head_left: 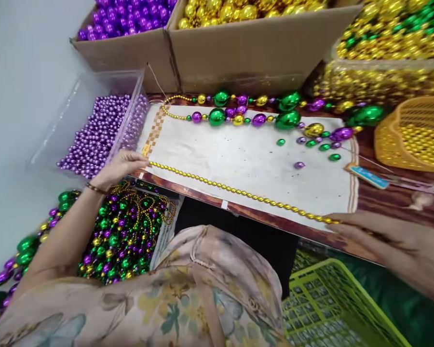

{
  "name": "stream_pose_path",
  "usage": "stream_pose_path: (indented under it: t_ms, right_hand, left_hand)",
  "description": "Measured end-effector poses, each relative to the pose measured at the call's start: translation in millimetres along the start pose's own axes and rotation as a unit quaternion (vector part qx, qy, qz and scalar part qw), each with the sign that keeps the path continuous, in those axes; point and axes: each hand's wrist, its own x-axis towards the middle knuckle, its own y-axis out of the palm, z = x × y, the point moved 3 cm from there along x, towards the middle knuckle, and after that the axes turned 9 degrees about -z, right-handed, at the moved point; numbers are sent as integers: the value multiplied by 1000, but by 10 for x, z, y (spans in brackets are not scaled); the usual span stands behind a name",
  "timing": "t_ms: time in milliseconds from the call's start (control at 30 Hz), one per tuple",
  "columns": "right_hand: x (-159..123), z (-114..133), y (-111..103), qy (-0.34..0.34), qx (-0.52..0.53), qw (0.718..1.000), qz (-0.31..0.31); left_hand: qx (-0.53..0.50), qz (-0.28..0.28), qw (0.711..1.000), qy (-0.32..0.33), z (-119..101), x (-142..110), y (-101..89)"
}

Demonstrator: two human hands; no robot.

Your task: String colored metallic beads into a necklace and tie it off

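Note:
A string of gold beads (pixel 235 189) stretches nearly straight along the front of a white cloth (pixel 210 149). My left hand (pixel 121 165) pinches its left end at the cloth's corner. Closed around the right end is my right hand (pixel 379 238), near the table's front right. Behind the string lies a beaded necklace (pixel 217 117) of green, purple and gold beads, doubled in two rows, with a loop of small gold beads at its left. Several loose green beads (pixel 324 147) and purple beads (pixel 299 165) rest on the cloth's right half.
Behind stand cardboard boxes (pixel 246 55) of purple and gold beads. A clear bin (pixel 133 111) of small purple beads is at left, an orange basket (pixel 386 130) of gold beads at right. Finished-looking necklaces (pixel 119 236) pile below left; a green crate (pixel 311 294) sits below right. Scissors (pixel 415 183) lie right.

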Motion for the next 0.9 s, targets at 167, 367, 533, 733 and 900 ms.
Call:
stream_pose_path:
  t_ms: [167, 367, 533, 733, 900]
  right_hand:
    - [-79, -186, 690, -42, 22, 995, 87]
    - [-190, 97, 1042, -128, -83, 988, 40]
    - [-193, 509, 1150, -183, -71, 981, -3]
    - [-213, 496, 1334, -189, -134, 973, -10]
    - [-245, 411, 1412, -129, -81, 988, -2]
  left_hand:
    - [136, -103, 984, 51, 367, -310, 232]
    - [370, -199, 903, 93, 695, -437, 363]
    - [384, -247, 886, 75, 993, -468, 348]
    - [293, -261, 914, 104, 1137, -494, 369]
    - [240, -276, 920, 142, 1186, -512, 387]
